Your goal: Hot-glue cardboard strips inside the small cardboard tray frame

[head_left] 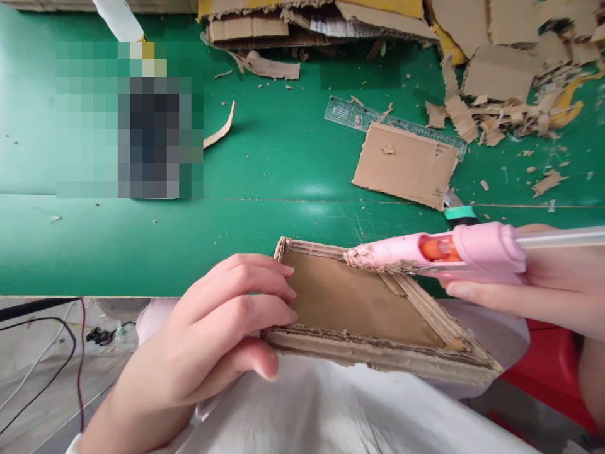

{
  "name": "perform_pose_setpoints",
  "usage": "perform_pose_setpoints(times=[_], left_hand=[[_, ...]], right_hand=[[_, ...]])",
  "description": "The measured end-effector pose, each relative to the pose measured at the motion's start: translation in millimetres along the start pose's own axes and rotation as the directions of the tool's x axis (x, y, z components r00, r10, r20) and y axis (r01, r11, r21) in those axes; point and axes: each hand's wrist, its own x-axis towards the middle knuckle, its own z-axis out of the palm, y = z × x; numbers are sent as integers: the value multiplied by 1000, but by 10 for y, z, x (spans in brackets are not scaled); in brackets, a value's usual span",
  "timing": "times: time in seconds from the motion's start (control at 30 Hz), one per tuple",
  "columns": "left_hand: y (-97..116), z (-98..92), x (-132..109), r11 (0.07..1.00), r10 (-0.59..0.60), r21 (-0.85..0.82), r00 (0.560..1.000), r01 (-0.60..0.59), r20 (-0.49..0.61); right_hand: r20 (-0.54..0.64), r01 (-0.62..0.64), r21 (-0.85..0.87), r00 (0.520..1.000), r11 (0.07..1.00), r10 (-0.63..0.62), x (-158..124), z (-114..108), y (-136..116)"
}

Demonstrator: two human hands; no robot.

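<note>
My left hand [231, 321] grips the left side of a shallow cardboard tray [350, 302], its fingers over the rim and the thumb on the near wall. The tray rests at the table's front edge, tilted, with low walls of layered cardboard strips. In my right hand [543, 284] is a pink hot glue gun [486, 249] with an orange part inside and a clear glue stick out of its back. Its nozzle, crusted with cardboard bits, touches or nearly touches the tray's far wall. The trigger fingers are partly hidden behind the gun.
On the green table [265, 170] lie a clear ruler [345, 112], a cardboard rectangle [406, 164] and a partly covered tool with a teal band [459, 212]. Cardboard scraps [501, 72] pile up at the back right. A blurred-out dark object [154, 139] is at left; cables [73, 340] hang below.
</note>
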Motion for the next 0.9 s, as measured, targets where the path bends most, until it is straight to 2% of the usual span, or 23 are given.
perform_pose_setpoints(times=[0.07,0.13,0.27,0.37,0.53,0.67,0.8,0.9], left_hand=[[4,-8,0,1000,0,13,1000,0,8],[11,-14,1,1000,-7,26,1000,7,7],[22,-21,7,999,-11,53,1000,10,8],[27,-23,-3,999,-20,50,1000,19,15],[36,-19,-43,998,-45,46,998,43,36],[30,-18,-51,997,-63,42,997,61,46],[29,-35,-51,997,-65,53,996,62,67],[35,-41,-56,995,-80,67,994,76,69]], right_hand=[[68,-72,16,995,997,71,26,-21,-68],[86,-60,23,995,998,58,66,-32,-131],[135,56,92,989,994,-68,166,-34,-232],[118,155,116,979,981,-169,236,-34,-301],[66,216,98,973,971,-223,277,-25,-364],[69,199,106,976,974,-207,226,-32,-322],[76,153,41,985,987,-156,153,-40,-188],[3,146,32,989,989,-146,101,-23,-58]])
